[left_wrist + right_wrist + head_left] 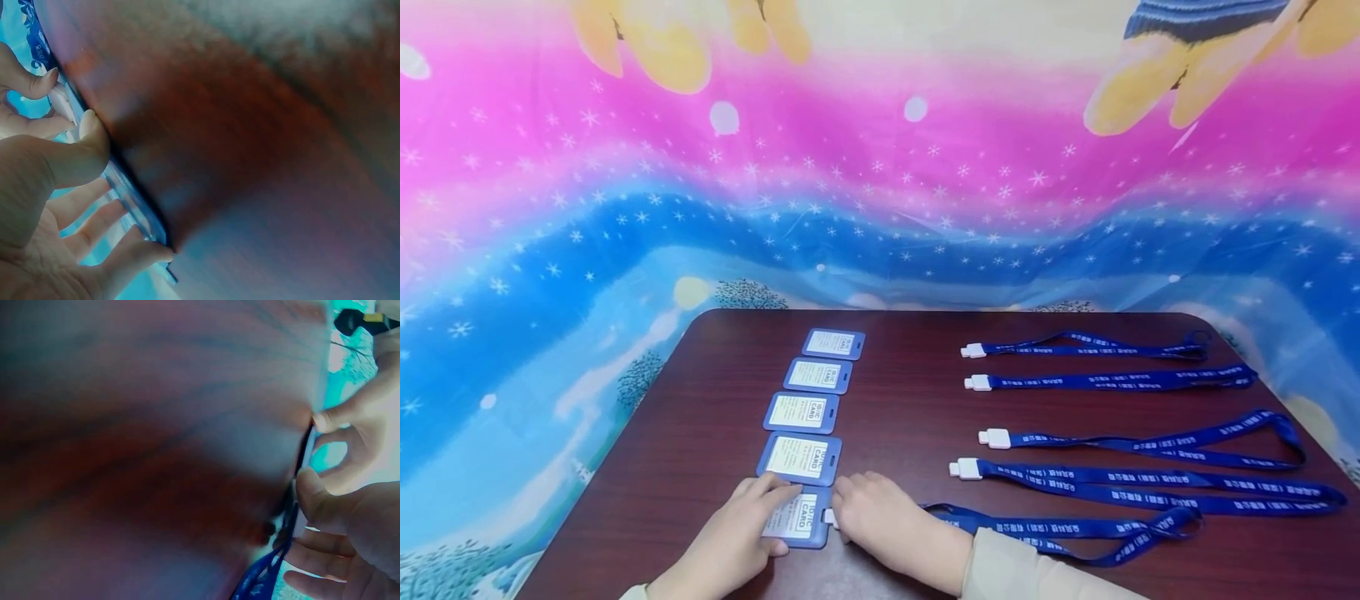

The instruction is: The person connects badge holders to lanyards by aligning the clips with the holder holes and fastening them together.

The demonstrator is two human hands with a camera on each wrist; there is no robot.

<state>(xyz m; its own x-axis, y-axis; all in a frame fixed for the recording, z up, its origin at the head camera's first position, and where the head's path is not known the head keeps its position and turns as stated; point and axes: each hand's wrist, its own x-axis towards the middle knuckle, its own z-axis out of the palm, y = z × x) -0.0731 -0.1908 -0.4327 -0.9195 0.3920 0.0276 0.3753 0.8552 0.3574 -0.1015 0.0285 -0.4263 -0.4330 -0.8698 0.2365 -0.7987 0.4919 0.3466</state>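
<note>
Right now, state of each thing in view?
Left hand: holding nearest badge
Right hand: gripping white clip
Nearest badge: end by clip; whether joined, unclear
Nearest lanyard: looped on table, clip gripped
Other four badges: flat, in a row, unattached
Other four lanyards: laid out, clips unattached
Backdrop: hanging behind table

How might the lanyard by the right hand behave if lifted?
Its blue strap would likely droop, since it lies in loose bends, and its thinness suggests little weight. The white clip, mostly covered by the right hand, is probably stiff, like the other blocky clips.
</note>
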